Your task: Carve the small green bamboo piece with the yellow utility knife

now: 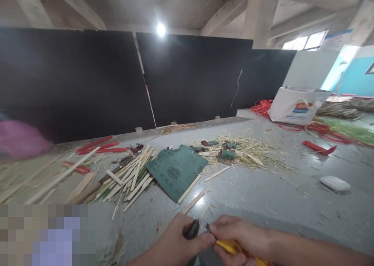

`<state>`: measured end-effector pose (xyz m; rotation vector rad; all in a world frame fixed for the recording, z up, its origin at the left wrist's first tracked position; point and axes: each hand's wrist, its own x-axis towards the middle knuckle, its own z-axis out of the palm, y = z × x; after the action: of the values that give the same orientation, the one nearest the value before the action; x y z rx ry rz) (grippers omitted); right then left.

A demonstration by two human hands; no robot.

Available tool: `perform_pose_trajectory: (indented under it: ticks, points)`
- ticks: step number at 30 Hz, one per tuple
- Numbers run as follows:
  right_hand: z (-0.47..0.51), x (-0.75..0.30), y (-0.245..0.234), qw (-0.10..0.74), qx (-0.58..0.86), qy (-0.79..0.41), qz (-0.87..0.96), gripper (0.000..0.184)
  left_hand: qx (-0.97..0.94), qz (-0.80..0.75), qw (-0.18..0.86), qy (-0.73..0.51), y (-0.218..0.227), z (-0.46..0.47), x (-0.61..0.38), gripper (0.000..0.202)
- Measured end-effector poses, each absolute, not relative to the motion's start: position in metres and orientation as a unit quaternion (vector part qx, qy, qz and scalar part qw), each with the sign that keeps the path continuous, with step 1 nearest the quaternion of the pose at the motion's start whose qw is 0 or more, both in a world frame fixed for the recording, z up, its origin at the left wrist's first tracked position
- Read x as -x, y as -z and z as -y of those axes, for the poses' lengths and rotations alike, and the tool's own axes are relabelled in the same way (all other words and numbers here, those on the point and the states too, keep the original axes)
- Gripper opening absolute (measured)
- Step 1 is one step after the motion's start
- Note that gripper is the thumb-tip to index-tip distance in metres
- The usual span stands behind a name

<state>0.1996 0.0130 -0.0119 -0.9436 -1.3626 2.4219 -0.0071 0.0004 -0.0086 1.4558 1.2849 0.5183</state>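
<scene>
Both my hands meet at the bottom middle of the view, low over the grey floor (263, 203). My left hand (178, 242) is closed, its thumb and fingers pinching a small dark piece (191, 230). My right hand (236, 238) is wrapped round a yellow-handled tool (230, 247), whose tip touches the dark piece. Ahead of the hands lie a green sheet of sandpaper (175, 170) and loose bamboo slats (194, 201).
A heap of bamboo strips (128, 178) lies left of the sandpaper, with red sticks (102, 147) behind it. Straw-like shavings (245, 151) spread to the right. A white bag (295, 106), red cord (318, 127) and a white pad (334, 183) lie at right. Black panels (189, 79) line the back.
</scene>
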Motion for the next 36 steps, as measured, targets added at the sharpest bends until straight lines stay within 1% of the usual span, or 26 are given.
perform_pose_trajectory:
  ticks: [3,5,8,11,14,19,24,31,33,36]
  points:
    - [-0.009,-0.197,0.014,0.154,0.334,-0.797,0.478,0.062,-0.624,-0.532,0.534,-0.207,0.011,-0.003,0.005,0.067]
    - [-0.004,-0.195,0.015,0.178,0.343,-0.778,0.496,0.065,-0.639,-0.499,0.548,-0.206,0.012,-0.005,0.005,0.068]
    - [0.003,-0.191,0.016,0.218,0.362,-0.759,0.495,0.066,-0.660,-0.436,0.576,-0.205,0.009,-0.006,0.005,0.063]
    - [0.007,-0.187,0.019,0.253,0.366,-0.757,0.478,0.070,-0.672,-0.428,0.567,-0.210,0.006,-0.005,0.006,0.058]
    - [0.009,-0.184,0.022,0.267,0.376,-0.748,0.478,0.072,-0.675,-0.451,0.544,-0.212,0.007,-0.003,0.005,0.059]
    - [0.008,-0.182,0.014,0.273,0.432,-0.748,0.423,0.070,-0.637,-0.549,0.480,-0.249,0.014,-0.001,-0.001,0.062]
    - [0.003,-0.183,0.010,0.268,0.429,-0.743,0.439,0.068,-0.591,-0.574,0.492,-0.280,0.025,-0.002,-0.001,0.066]
    - [0.005,-0.180,0.029,0.309,0.443,-0.725,0.426,0.071,-0.553,-0.563,0.541,-0.290,0.039,-0.003,0.003,0.078]
    - [0.001,-0.183,0.029,0.349,0.457,-0.705,0.415,0.071,-0.556,-0.569,0.536,-0.283,0.040,-0.002,0.004,0.079]
    - [-0.018,-0.193,0.023,0.441,0.472,-0.654,0.394,0.067,-0.559,-0.579,0.527,-0.273,0.038,-0.001,0.007,0.073]
